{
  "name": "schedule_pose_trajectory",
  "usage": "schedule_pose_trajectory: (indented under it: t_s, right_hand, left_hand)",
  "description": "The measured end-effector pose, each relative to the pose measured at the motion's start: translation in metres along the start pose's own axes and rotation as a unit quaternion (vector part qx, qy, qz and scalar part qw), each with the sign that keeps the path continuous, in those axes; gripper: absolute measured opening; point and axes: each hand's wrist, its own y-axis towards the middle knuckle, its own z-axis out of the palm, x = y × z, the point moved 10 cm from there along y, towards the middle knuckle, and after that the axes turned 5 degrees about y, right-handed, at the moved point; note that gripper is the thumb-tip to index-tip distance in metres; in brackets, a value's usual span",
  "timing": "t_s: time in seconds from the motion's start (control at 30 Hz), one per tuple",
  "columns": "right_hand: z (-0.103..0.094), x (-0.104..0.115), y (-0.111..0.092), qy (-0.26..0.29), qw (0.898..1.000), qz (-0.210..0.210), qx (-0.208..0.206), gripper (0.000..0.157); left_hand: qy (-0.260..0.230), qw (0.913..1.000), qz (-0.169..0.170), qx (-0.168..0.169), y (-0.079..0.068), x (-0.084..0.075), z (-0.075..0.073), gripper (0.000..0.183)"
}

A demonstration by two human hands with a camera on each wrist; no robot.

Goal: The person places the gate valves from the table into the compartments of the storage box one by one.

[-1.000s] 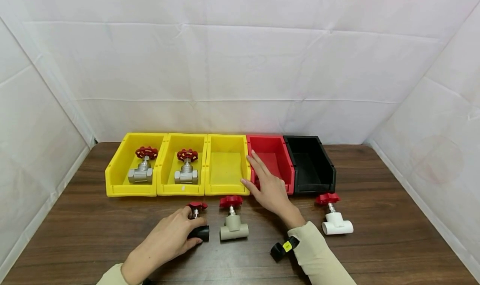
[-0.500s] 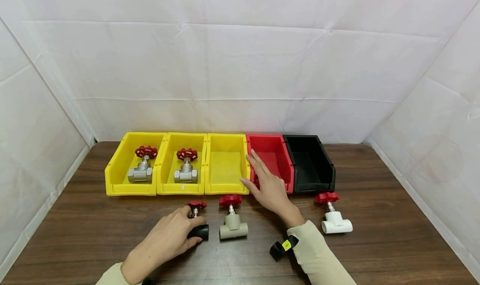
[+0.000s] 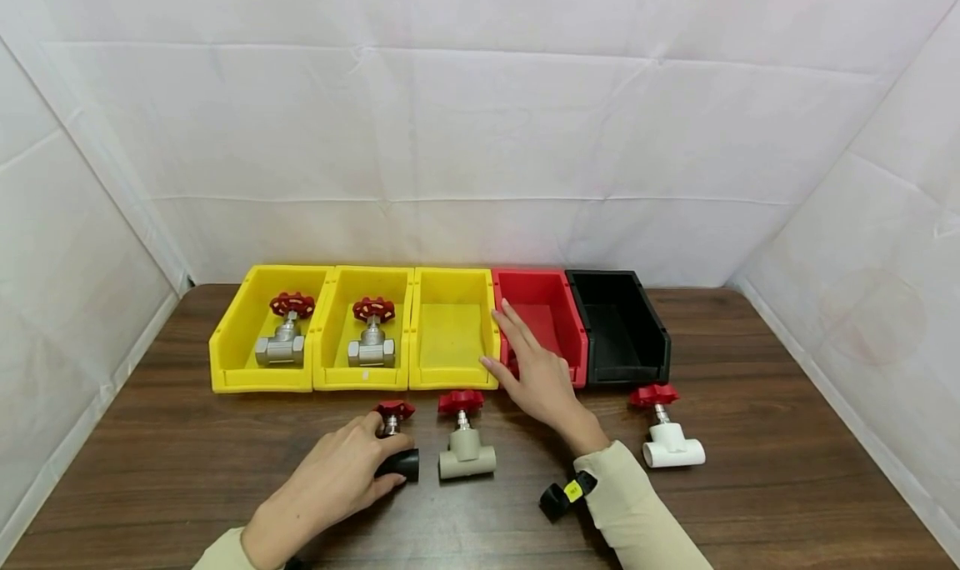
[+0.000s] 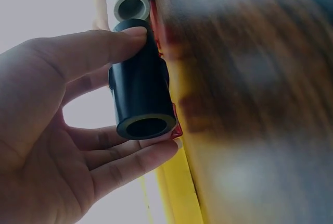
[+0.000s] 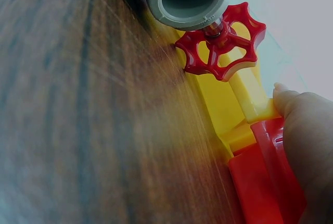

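My left hand [image 3: 333, 474] grips a black plastic valve [image 3: 401, 465] with a red handwheel, on the table in front of the bins. In the left wrist view the thumb lies along the black pipe body [image 4: 140, 88], with fingers behind and under it. Just right of it stands a grey-beige tee-shaped valve [image 3: 467, 457], its red handwheel [image 5: 223, 44] large in the right wrist view. My right hand [image 3: 542, 384] rests, fingers extended, over the front of the red bin [image 3: 551, 324]; its thumb touches the edge beside the neighbouring yellow bin [image 3: 452, 337].
Two more yellow bins, left [image 3: 262, 380] and middle-left [image 3: 337, 378], each hold a metal valve with a red handwheel. A black bin [image 3: 618, 337] ends the row on the right. In front of it lies a white valve [image 3: 673, 452]. White sheeting [image 3: 480, 137] surrounds the table.
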Motion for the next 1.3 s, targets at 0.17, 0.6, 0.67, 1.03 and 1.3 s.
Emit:
schedule_pose_trajectory:
  t_s: [0.17,0.6,0.67,1.03,1.3]
  right_hand:
    - [0.0,0.0,0.0,0.0,1.0,0.004,0.002,0.072]
    - [-0.002,0.0,0.0,0.0,1.0,0.001,-0.003,0.071]
    - [-0.001,0.0,0.0,-0.001,1.0,0.001,-0.001,0.071]
    - [-0.001,0.001,0.0,-0.003,1.0,0.0,0.001,0.072]
    - [-0.001,0.0,0.0,-0.004,1.0,-0.004,-0.002,0.071]
  left_hand:
    - [-0.005,1.0,-0.001,-0.003,0.001,-0.002,-0.002,0.029]
    - [-0.01,0.9998,0.004,-0.014,0.006,-0.007,-0.012,0.031]
    - [-0.01,0.9998,0.003,-0.017,0.008,-0.007,-0.014,0.031]
    - [-0.01,0.9985,0.013,-0.053,0.014,-0.011,-0.022,0.031]
    - [0.001,0.9977,0.017,-0.065,0.022,-0.013,-0.025,0.03]
